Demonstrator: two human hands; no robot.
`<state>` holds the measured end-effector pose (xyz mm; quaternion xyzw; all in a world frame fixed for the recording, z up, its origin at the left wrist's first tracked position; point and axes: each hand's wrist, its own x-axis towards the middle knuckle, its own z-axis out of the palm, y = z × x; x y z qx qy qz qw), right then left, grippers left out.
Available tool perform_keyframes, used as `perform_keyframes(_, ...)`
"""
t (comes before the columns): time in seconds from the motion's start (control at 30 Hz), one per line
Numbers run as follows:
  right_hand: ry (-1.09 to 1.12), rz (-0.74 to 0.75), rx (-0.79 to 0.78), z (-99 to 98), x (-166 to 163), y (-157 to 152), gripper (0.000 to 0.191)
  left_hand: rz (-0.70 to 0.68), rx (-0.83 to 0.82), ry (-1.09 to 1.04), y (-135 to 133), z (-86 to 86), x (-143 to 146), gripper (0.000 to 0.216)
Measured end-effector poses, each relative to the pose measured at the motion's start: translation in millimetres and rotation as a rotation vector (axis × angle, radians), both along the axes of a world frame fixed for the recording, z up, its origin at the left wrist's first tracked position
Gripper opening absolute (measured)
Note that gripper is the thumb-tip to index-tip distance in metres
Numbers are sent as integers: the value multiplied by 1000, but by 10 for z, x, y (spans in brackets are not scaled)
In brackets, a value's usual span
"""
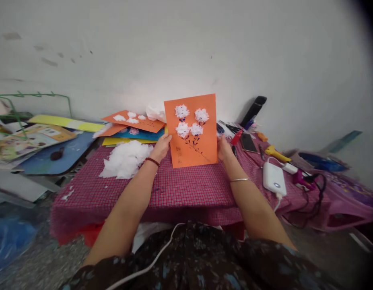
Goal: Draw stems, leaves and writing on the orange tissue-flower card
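The orange card [204, 147] stands upright just above the table [189, 189], its white paper flowers [189, 121] facing the camera. The left hand [161, 147] pinches its left edge and the right hand [225, 148] its right edge, both closed on the card. Holding it well seems to call for a light, even grip at the margins, clear of the flowers, so the sheet does not bow. A heap of white scraps [126, 159] lies to the left
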<state>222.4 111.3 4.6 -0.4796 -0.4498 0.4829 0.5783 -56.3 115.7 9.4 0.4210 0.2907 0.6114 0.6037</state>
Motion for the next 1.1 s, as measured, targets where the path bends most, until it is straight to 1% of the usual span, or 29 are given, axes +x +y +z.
perform_keyframes(0.07,99,54,12,-10,-3,-7,60,70,-15,23,38,-65,-18,17)
perform_keyframes(0.1,113,75,7,-28,6,-24,57,96,-16,35,53,-103,-16,15)
perform_keyframes(0.17,76,106,-15,-81,25,-69,43,128,-17,56,69,-180,3,13)
perform_keyframes(0.23,22,132,-37,-136,36,-109,31,133,-26,77,64,-246,30,12)
perform_keyframes(0.37,-72,179,-103,-208,49,-137,19,86,-53,73,11,-306,62,13)
perform_keyframes(0.47,-121,201,-131,-228,61,-124,12,53,-65,35,-30,-285,58,14)
perform_keyframes(0.57,-121,188,-105,-236,55,-113,14,2,-80,-42,-73,-218,46,17)
perform_keyframes(0.67,-85,155,-44,-241,15,-116,20,-103,-112,-168,-128,-132,43,36)
perform_keyframes(0.73,-61,134,-13,-245,-24,-121,22,-143,-148,-212,-167,-86,50,49)
perform_keyframes(0.83,-36,94,15,-250,-73,-124,20,-152,-198,-219,-212,-47,69,57)
perform_keyframes(1.1,-1,-14,87,-236,-121,-135,19,-119,-202,-99,-249,-23,100,62)
